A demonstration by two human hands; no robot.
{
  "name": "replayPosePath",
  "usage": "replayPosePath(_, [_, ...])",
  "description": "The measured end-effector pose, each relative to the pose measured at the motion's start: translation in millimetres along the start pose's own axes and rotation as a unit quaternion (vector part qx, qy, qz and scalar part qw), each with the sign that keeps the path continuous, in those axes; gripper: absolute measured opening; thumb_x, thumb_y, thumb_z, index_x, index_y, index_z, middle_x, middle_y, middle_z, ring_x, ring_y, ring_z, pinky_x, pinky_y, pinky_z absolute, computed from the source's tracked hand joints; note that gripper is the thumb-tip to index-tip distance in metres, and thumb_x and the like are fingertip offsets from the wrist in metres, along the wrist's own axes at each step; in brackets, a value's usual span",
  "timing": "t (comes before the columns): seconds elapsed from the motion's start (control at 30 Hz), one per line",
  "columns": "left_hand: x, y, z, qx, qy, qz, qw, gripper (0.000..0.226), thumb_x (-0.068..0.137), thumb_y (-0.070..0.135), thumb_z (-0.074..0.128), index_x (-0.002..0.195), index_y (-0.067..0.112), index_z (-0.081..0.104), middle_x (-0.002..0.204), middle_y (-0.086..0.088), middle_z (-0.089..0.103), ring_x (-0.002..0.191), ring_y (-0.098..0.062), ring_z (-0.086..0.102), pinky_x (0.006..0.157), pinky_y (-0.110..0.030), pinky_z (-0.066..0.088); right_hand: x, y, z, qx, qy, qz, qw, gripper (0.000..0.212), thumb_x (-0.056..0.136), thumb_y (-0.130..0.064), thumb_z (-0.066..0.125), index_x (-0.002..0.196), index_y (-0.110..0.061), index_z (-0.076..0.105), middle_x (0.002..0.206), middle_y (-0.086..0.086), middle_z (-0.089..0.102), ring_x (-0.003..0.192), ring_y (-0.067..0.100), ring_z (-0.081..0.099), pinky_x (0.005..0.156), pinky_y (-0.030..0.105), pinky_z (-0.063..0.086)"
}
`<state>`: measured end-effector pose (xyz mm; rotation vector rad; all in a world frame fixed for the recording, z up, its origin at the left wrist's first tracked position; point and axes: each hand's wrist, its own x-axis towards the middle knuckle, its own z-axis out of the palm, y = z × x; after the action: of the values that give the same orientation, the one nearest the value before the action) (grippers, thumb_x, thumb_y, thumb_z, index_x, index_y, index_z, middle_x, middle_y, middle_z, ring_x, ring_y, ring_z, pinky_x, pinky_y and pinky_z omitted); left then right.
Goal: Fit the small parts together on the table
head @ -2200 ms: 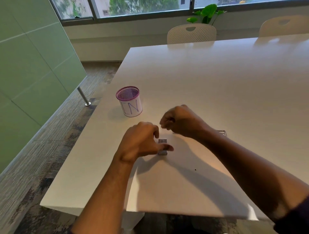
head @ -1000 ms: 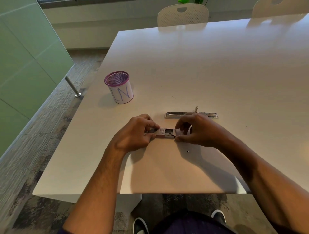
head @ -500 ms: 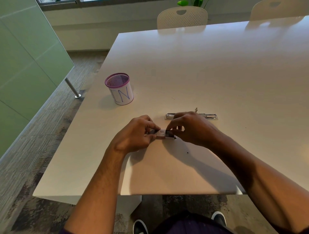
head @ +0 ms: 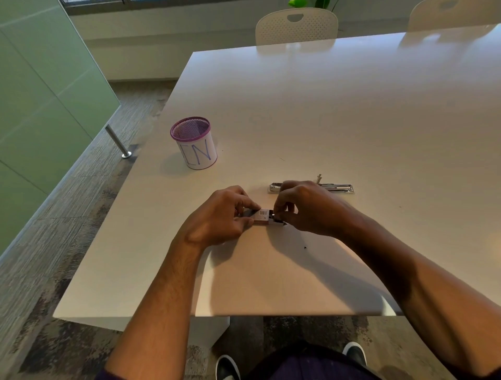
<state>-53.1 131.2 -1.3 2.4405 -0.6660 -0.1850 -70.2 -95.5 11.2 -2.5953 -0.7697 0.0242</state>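
While two shoes (head: 227, 364) and a dark lap are showing at the near edge below the table (head: 352, 114), two bare forearms are reaching forward over its near side and meeting just above the surface. One small box (head: 262, 216), pale with a barcode on its upper face, is sitting between the two hands, low over the table's near middle, its long axis running left to right across the view. Gripping the box's left end, the left hand (head: 219, 217) is curling its thumb and fingers round it. Pinching at the box's right end, where a dark inner part is sticking out toward the right, the right hand (head: 303, 207) is bunching its fingertips together; what exactly they are pinching is too small to tell. Just behind the right hand, one slim metal stapler strip (head: 337, 187) is lying flat, also lengthwise left to right, with its middle hidden by the knuckles. Farther left and well apart from the hands, one purple mesh cup (head: 195, 143) with a white label is standing upright. Beyond the far edge, two white chairs (head: 296, 25) are standing, with a green plant (head: 311, 3) behind them.
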Motion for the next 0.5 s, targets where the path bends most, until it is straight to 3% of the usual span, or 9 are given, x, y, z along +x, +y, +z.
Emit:
replayPosePath(0.2, [0.3,-0.8,-1.3,0.001,0.002,0.004,1.000,0.034,0.086,0.014,0.079,0.119,0.022,0.076,0.106,0.010,0.061,0.093,-0.010,0.062,0.078,-0.019,0.052,7.1,0.3,2.1,-0.010,-0.013,0.028,0.999,0.013,0.093,-0.023,0.071,0.100,-0.014,0.077,0.100,-0.004,0.062,0.083,0.013,0.065,0.072,0.028,0.059])
replayPosePath(0.3, [0.3,-1.1,-1.7,0.003,0.002,0.003,1.000,0.034,0.086,0.014,0.080,0.119,0.022,0.076,0.106,0.011,0.061,0.091,-0.009,0.062,0.078,-0.018,0.051,8.5,-0.5,2.8,-0.031,-0.012,0.007,0.999,0.012,0.094,-0.022,0.068,0.099,-0.013,0.074,0.097,-0.007,0.056,0.080,0.014,0.064,0.069,0.024,0.056])
replayPosePath(0.5, [0.0,-0.4,-1.6,0.002,0.002,0.007,1.000,0.033,0.086,0.016,0.080,0.118,0.022,0.076,0.104,0.012,0.060,0.088,-0.002,0.061,0.074,-0.011,0.048,3.9,-1.9,5.3,-0.066,0.029,-0.042,0.997,0.011,0.098,-0.020,0.063,0.104,-0.011,0.067,0.101,0.004,0.066,0.079,0.008,0.053,0.066,0.018,0.042])
